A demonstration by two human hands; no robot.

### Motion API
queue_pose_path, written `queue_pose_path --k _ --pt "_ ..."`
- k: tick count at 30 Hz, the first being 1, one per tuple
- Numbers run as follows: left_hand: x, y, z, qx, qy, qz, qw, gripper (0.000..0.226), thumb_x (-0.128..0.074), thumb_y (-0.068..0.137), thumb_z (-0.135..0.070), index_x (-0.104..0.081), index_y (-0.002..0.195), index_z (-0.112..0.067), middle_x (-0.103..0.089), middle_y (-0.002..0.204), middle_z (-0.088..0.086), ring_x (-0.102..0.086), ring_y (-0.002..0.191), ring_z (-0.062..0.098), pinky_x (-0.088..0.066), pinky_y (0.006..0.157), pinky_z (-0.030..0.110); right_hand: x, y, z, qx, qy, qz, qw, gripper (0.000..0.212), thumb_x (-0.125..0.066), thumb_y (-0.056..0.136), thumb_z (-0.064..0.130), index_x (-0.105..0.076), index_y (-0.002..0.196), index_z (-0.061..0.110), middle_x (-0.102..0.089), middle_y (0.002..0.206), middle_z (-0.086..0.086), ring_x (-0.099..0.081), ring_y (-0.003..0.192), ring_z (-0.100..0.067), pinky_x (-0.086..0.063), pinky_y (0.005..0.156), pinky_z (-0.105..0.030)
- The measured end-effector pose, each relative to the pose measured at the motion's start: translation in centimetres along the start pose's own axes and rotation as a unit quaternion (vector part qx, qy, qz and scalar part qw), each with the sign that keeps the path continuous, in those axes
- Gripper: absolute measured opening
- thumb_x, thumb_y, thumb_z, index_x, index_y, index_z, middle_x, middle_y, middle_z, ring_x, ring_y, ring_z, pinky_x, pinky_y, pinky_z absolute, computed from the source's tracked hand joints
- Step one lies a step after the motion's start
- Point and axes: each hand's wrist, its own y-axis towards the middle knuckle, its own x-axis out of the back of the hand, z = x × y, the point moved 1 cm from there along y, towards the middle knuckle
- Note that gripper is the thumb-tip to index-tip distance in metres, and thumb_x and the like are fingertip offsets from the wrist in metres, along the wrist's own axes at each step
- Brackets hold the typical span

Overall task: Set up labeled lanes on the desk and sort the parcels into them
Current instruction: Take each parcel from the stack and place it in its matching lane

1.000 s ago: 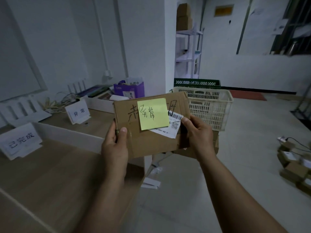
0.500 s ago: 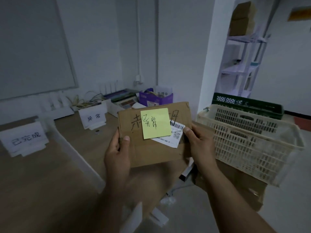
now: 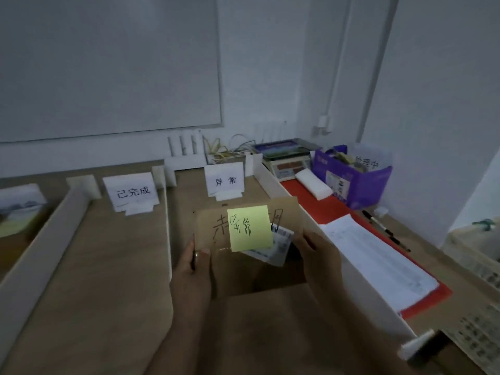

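The cardboard parcel point(image 3: 213, 234) is held nearly upright in the lower middle of the frame, over the desk point(image 3: 94, 293) lane bounded by white dividers point(image 3: 168, 234). It is grasped at both side edges: the left hand point(image 3: 192, 269) has its thumb pressed on the front face, and the right hand point(image 3: 319, 255) is curled round the right edge. A yellow sticky note point(image 3: 249, 228) is stuck to the front, partly over a white shipping label point(image 3: 280, 246). Its handwriting appears to match the printed sign point(image 3: 225, 181) standing at the lane's far end, mid-frame (the neighbouring sign point(image 3: 132, 192), to the left, reads differently). The step is judged to be setting the parcel into this lane. It would best be tilted flat and lowered between the dividers, with the note facing up so that it can be read. It should be set short of the sign so the card is not knocked over, and the grip loosened only once the parcel rests on the wood.
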Motion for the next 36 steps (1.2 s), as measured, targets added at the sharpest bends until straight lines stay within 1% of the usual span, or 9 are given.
queue_pose_path --k 3,7,9,13,15,20,23,28,36 --pt "-1.4 2.9 1.7 0.041 0.03 -0.032 0.998 0.037 -0.05 0.094 -0.037 -0.051 0.13 -0.045 -0.065 0.12 -0.002 -0.058 0.11 0.021 -0.046 0.098 0.042 -2.8 3.7 -0.6 -0.017 -0.014 0.026 0.999 0.018 -0.057 0.094 0.024 -0.064 0.079 0.016 -0.064 0.081 -0.001 -0.06 0.073 -0.012 -0.043 0.061 -0.009" --pt "-3.3 6.4 3.3 0.065 0.084 -0.051 0.993 0.04 -0.044 0.095 -0.037 -0.048 0.135 -0.038 -0.061 0.127 0.0 -0.056 0.113 0.023 -0.045 0.097 0.037 -6.0 8.4 -3.8 -0.055 -0.016 0.051 0.997 0.023 -0.062 0.085 0.043 -0.064 0.074 0.023 -0.068 0.081 -0.003 -0.065 0.081 -0.024 -0.053 0.083 -0.044" --pt "-4.4 8.0 3.9 0.074 0.103 -0.058 0.99 0.039 -0.042 0.096 -0.038 -0.049 0.134 -0.033 -0.062 0.124 0.001 -0.056 0.111 0.025 -0.046 0.096 0.038 -6.8 10.1 -4.8 -0.099 -0.002 0.075 0.992 0.022 -0.062 0.082 0.049 -0.064 0.073 0.028 -0.071 0.084 -0.003 -0.067 0.085 -0.027 -0.054 0.084 -0.047" --pt "-5.8 11.3 4.5 0.109 0.134 -0.078 0.982 0.038 -0.045 0.095 -0.041 -0.054 0.128 -0.024 -0.064 0.117 0.006 -0.057 0.106 0.028 -0.046 0.092 0.038 -7.5 13.1 -4.6 -0.061 0.008 0.124 0.99 0.007 -0.064 0.088 0.031 -0.065 0.085 0.038 -0.067 0.084 0.012 -0.063 0.081 -0.009 -0.051 0.071 -0.031" --pt "-6.1 12.6 4.7 0.123 0.136 -0.074 0.98 0.037 -0.046 0.094 -0.042 -0.055 0.125 -0.025 -0.064 0.113 0.006 -0.059 0.101 0.028 -0.048 0.092 0.043 -7.9 14.3 -4.5 -0.054 0.012 0.173 0.983 0.017 -0.066 0.087 0.021 -0.065 0.096 0.035 -0.066 0.088 0.015 -0.062 0.084 -0.005 -0.051 0.071 -0.026" --pt "-6.5 15.0 5.1 0.131 0.134 -0.075 0.979 0.036 -0.047 0.095 -0.037 -0.054 0.128 -0.022 -0.063 0.115 0.008 -0.057 0.101 0.025 -0.047 0.091 0.04 -9.8 16.8 -4.9 -0.028 -0.01 0.209 0.977 0.028 -0.063 0.089 0.018 -0.055 0.088 0.045 -0.063 0.082 0.021 -0.059 0.075 0.001 -0.044 0.058 -0.012" --pt "-6.8 17.3 4.7 0.119 0.146 -0.078 0.979 0.034 -0.046 0.097 -0.033 -0.054 0.127 -0.021 -0.062 0.116 0.008 -0.055 0.099 0.024 -0.044 0.088 0.034 -11.3 18.7 -4.0 -0.017 -0.019 0.208 0.978 0.022 -0.061 0.09 0.02 -0.056 0.087 0.041 -0.062 0.081 0.018 -0.059 0.073 -0.002 -0.046 0.058 -0.016" --pt "-7.0 22.2 4.5 0.089 0.19 -0.079 0.975 0.033 -0.045 0.098 -0.029 -0.053 0.126 -0.015 -0.06 0.121 0.012 -0.054 0.109 0.03 -0.04 0.085 0.032 -14.9 22.2 -3.1 -0.024 -0.025 0.205 0.978 0.013 -0.06 0.088 0.023 -0.063 0.096 0.033 -0.067 0.085 0.008 -0.064 0.079 -0.014 -0.055 0.074 -0.038" --pt "-6.0 30.0 4.6 0.09 0.233 -0.063 0.966 0.038 -0.043 0.098 -0.033 -0.053 0.129 -0.013 -0.056 0.129 0.013 -0.05 0.117 0.031 -0.037 0.095 0.034 -19.3 26.5 -1.8 -0.006 -0.052 0.19 0.98 0.013 -0.059 0.09 0.026 -0.067 0.101 0.023 -0.063 0.084 0.012 -0.058 0.072 -0.002 -0.035 0.053 -0.016"
